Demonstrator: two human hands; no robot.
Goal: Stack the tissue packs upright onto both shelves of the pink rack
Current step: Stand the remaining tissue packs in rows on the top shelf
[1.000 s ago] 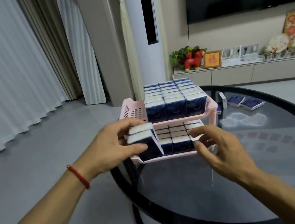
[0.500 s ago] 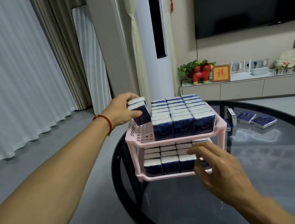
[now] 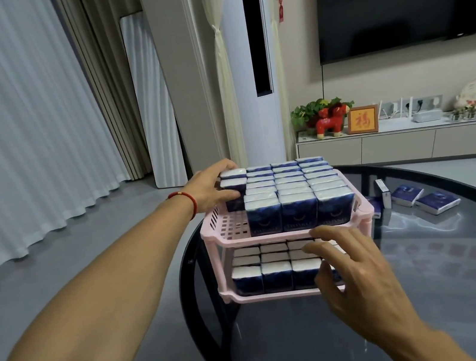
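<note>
Gripping two tissue packs (image 3: 233, 184) with our left hand (image 3: 211, 188) at pink rack (image 3: 271, 235) top shelf, far left; our right hand (image 3: 350, 268) spread, holding nothing, near lower shelf.

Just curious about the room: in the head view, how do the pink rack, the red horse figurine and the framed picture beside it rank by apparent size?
1. pink rack, largest, though nearest.
2-3. red horse figurine and framed picture look alike; no ranking.
</note>
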